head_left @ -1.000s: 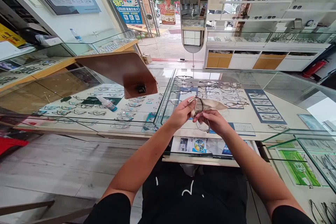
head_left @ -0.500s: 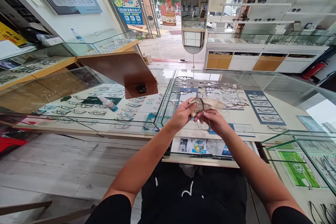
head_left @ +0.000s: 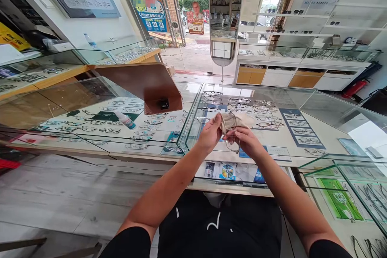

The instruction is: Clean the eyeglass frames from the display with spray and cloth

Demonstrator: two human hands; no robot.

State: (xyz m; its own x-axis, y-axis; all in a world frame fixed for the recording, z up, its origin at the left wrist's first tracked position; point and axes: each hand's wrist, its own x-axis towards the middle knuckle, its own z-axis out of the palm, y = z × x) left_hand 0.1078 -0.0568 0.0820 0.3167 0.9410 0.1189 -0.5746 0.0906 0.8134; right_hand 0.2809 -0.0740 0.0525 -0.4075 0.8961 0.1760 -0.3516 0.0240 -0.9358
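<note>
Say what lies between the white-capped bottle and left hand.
Head view: displayed eyeglass frames and a glass case edge lie between the bottle and left hand.

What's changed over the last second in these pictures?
The view has shifted slightly, leaving the mirror lower in the picture. The thumb of the left hand points more upward; the free end of the cloth reaches less far right. The left hand still holds the cloth, the right hand the glasses. The spray bottle stayed put.

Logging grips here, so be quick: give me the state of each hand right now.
Left hand: closed, holding the beige cloth against the glasses.
Right hand: closed, holding the glasses.
</note>
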